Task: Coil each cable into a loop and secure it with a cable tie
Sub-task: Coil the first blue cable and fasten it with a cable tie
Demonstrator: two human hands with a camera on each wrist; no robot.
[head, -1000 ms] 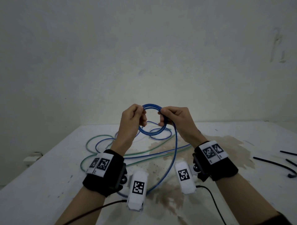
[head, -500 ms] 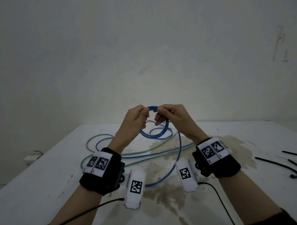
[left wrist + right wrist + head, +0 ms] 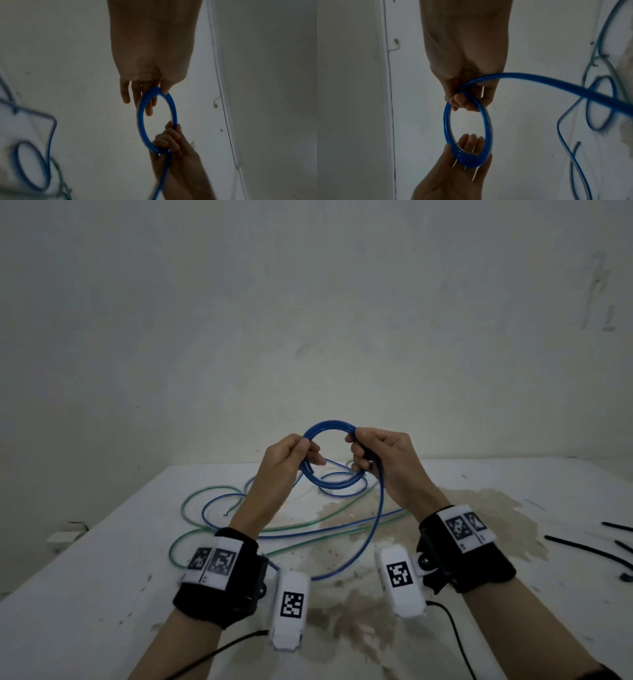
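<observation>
Both hands are raised above the table (image 3: 102, 583), with a small coil (image 3: 334, 455) of blue cable held between them, upright and clear of the surface.

Left hand (image 3: 286, 463): thumb and fingers pinch the coil's left side. In the right wrist view its fingers (image 3: 471, 142) lie fairly straight behind the strands, with the thumb pressing from the front. The coil shows several turns bundled together.

Right hand (image 3: 383, 460): fingers curled round the coil's right side, a firm grasp. In the left wrist view its knuckles (image 3: 169, 136) wrap over the ring.

From the right hand the loose blue cable (image 3: 371, 529) drops toward the table, curves near the wrists, then runs back to the tangle behind the coil. A green cable (image 3: 212, 494) lies mixed in that tangle, on the table left of and below the coil.

A brown stain (image 3: 479, 508) lies on the table under the right wrist. Black ties (image 3: 589, 553) lie on the table far right of the coil, well apart from both hands.
</observation>
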